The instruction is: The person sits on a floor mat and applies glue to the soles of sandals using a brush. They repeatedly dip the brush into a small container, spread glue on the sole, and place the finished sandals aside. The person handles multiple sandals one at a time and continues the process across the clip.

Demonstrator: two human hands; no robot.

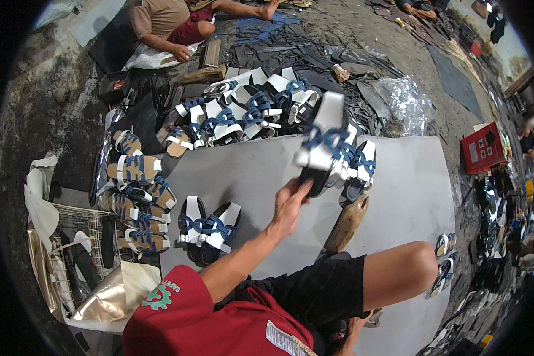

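Note:
My left hand is closed on the near end of a sandal with blue crossed straps and a white and black footbed. It is held up over the grey sheet and smeared by motion; whether a second one is held with it, I cannot tell. Just right of it, another blue-strapped sandal rests on the sheet, near a worn wooden block. A pair of sandals lies left of my forearm. Low in the picture, my right hand shows partly beside my bent leg, its fingers mostly hidden.
Beyond the grey sheet lies a heap of white and blue sandals. Tan-soled sandals line its left side, near a wire rack. A red crate stands right. Another person sits at the far left among dark scraps.

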